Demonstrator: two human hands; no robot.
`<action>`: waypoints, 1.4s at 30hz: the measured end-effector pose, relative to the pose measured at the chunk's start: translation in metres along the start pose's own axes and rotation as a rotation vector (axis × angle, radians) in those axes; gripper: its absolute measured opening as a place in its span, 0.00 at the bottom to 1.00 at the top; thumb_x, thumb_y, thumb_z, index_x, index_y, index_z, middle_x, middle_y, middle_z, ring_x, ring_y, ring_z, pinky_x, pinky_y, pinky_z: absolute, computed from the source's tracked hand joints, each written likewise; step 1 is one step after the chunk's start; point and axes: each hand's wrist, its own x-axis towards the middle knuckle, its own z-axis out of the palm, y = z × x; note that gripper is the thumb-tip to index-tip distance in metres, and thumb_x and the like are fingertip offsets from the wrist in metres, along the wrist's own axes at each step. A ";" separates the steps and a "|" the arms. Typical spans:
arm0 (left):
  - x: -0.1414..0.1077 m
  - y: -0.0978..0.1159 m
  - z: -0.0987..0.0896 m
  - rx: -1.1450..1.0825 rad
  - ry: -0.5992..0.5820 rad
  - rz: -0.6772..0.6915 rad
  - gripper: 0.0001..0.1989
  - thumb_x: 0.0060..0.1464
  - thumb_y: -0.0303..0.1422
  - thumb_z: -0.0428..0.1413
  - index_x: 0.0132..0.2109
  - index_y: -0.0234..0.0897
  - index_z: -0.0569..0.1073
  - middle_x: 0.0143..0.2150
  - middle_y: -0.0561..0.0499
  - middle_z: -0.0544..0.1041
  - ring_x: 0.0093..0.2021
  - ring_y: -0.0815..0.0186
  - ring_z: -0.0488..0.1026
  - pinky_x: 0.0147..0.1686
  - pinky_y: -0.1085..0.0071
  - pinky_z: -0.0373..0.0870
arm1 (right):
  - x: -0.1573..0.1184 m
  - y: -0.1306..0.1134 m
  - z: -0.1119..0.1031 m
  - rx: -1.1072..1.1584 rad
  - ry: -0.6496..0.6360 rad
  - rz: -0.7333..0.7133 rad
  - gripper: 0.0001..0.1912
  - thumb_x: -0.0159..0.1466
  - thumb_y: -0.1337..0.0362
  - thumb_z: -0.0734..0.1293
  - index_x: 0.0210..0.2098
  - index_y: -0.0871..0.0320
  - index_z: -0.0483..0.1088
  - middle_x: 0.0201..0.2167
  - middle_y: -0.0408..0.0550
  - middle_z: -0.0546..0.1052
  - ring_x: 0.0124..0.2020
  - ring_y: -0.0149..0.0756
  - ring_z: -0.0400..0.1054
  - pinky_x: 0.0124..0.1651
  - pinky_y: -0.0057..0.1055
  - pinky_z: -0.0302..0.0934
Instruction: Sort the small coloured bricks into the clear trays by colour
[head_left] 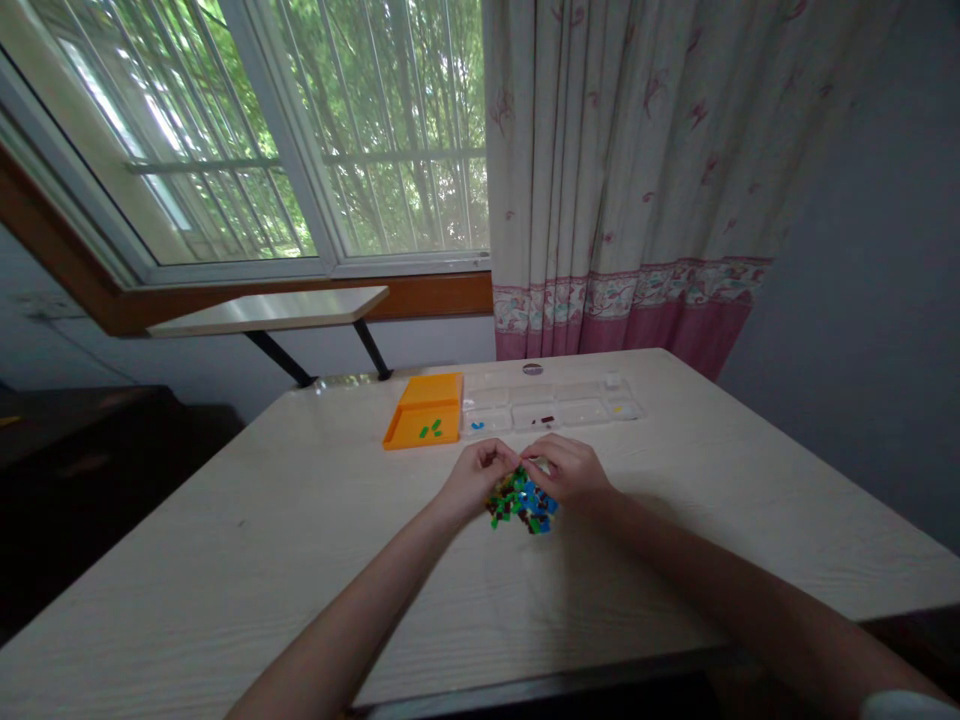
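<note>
My left hand [478, 474] and my right hand [570, 468] meet fingertip to fingertip over a pile of small plastic pieces [523, 505]. Both are closed in a pinch; whatever sits between the fingertips is too small to make out. Green, blue, brown and some yellow pieces make up the pile, and the hands cover its upper sides. Just beyond stands an orange open box [431, 387] with several green pieces [430, 429] in it. Beside it lies a clear compartment tray [577, 411], holding blue pieces [478, 426], a dark brown piece [547, 419] and a yellow piece [617, 409].
The pale wooden table [300, 540] fills the lower view. A small round dark object [532, 369] lies near its far edge. At the back left, a raised shelf [277, 308] stands on black legs. Behind are a barred window and a curtain [600, 180].
</note>
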 end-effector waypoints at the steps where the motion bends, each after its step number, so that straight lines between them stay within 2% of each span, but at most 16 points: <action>1: 0.000 0.000 0.000 0.000 0.000 -0.004 0.15 0.37 0.39 0.60 0.24 0.31 0.67 0.16 0.58 0.63 0.18 0.77 0.57 0.20 0.78 0.52 | 0.000 0.000 0.000 -0.003 0.001 -0.001 0.07 0.59 0.64 0.60 0.32 0.55 0.70 0.29 0.45 0.74 0.30 0.30 0.68 0.35 0.25 0.60; 7: 0.002 -0.003 -0.002 0.047 -0.040 0.030 0.16 0.39 0.41 0.59 0.25 0.32 0.66 0.19 0.56 0.65 0.20 0.75 0.59 0.22 0.78 0.55 | 0.000 -0.001 0.000 -0.018 0.008 -0.017 0.06 0.58 0.64 0.61 0.31 0.55 0.70 0.28 0.44 0.74 0.29 0.29 0.67 0.34 0.25 0.60; 11: -0.001 0.007 -0.012 0.300 -0.086 0.085 0.13 0.44 0.40 0.55 0.26 0.32 0.67 0.21 0.55 0.66 0.22 0.74 0.60 0.23 0.78 0.56 | 0.005 0.004 -0.010 -0.026 0.049 -0.038 0.06 0.59 0.64 0.61 0.31 0.56 0.69 0.28 0.45 0.74 0.27 0.29 0.66 0.33 0.25 0.59; 13: -0.004 0.015 -0.021 0.536 -0.177 0.114 0.11 0.45 0.37 0.54 0.25 0.33 0.67 0.21 0.55 0.66 0.22 0.74 0.59 0.23 0.78 0.54 | 0.008 0.012 -0.019 -0.029 0.091 -0.041 0.06 0.58 0.65 0.61 0.31 0.57 0.69 0.28 0.45 0.74 0.25 0.28 0.65 0.32 0.26 0.59; 16: -0.010 0.025 -0.032 0.847 -0.374 0.106 0.11 0.41 0.37 0.57 0.23 0.33 0.66 0.20 0.57 0.64 0.21 0.74 0.57 0.21 0.78 0.50 | 0.013 0.024 -0.036 -0.036 0.158 -0.019 0.06 0.59 0.65 0.61 0.31 0.57 0.69 0.29 0.46 0.74 0.24 0.28 0.64 0.31 0.26 0.60; 18: -0.012 0.028 -0.037 0.958 -0.481 0.076 0.12 0.39 0.37 0.59 0.23 0.34 0.66 0.19 0.58 0.64 0.21 0.74 0.57 0.20 0.78 0.48 | 0.015 0.030 -0.045 -0.051 0.192 -0.015 0.06 0.59 0.66 0.61 0.31 0.57 0.69 0.28 0.46 0.74 0.26 0.29 0.65 0.31 0.26 0.60; 20: -0.014 0.027 -0.038 1.026 -0.538 0.069 0.12 0.36 0.37 0.61 0.24 0.35 0.67 0.20 0.58 0.65 0.21 0.74 0.58 0.20 0.78 0.47 | 0.015 0.033 -0.050 -0.073 0.219 -0.025 0.05 0.58 0.66 0.61 0.31 0.56 0.69 0.28 0.46 0.74 0.26 0.29 0.65 0.31 0.27 0.60; 24: -0.014 0.024 -0.034 1.110 -0.560 0.098 0.11 0.35 0.35 0.62 0.26 0.36 0.69 0.22 0.58 0.68 0.22 0.73 0.60 0.20 0.78 0.48 | 0.016 0.032 -0.055 -0.111 0.261 -0.072 0.05 0.58 0.67 0.62 0.31 0.56 0.69 0.26 0.46 0.74 0.25 0.29 0.65 0.31 0.26 0.60; 31: -0.014 0.028 -0.033 1.188 -0.588 0.078 0.09 0.39 0.35 0.60 0.30 0.38 0.70 0.26 0.57 0.71 0.25 0.72 0.64 0.23 0.78 0.52 | 0.018 0.033 -0.057 -0.155 0.314 -0.192 0.03 0.56 0.69 0.63 0.31 0.57 0.68 0.26 0.44 0.74 0.24 0.27 0.65 0.31 0.25 0.60; 35: -0.014 0.028 -0.033 1.207 -0.589 0.069 0.09 0.39 0.36 0.60 0.30 0.38 0.71 0.26 0.57 0.71 0.25 0.72 0.64 0.22 0.78 0.53 | 0.019 0.037 -0.058 -0.164 0.295 -0.195 0.04 0.56 0.69 0.63 0.31 0.58 0.68 0.26 0.45 0.74 0.24 0.27 0.65 0.31 0.24 0.59; 38: -0.015 0.028 -0.033 1.208 -0.581 0.072 0.08 0.39 0.35 0.59 0.30 0.38 0.71 0.26 0.57 0.71 0.25 0.73 0.65 0.22 0.79 0.53 | 0.019 0.057 -0.065 -0.190 0.210 -0.102 0.05 0.57 0.67 0.61 0.31 0.58 0.69 0.28 0.46 0.74 0.25 0.27 0.64 0.30 0.24 0.59; 42: -0.016 0.029 -0.032 1.208 -0.565 0.094 0.06 0.40 0.33 0.58 0.29 0.38 0.71 0.26 0.56 0.71 0.25 0.73 0.65 0.22 0.79 0.54 | 0.008 0.109 -0.080 -0.299 0.152 0.250 0.09 0.57 0.63 0.61 0.31 0.60 0.71 0.27 0.47 0.74 0.25 0.30 0.64 0.30 0.25 0.57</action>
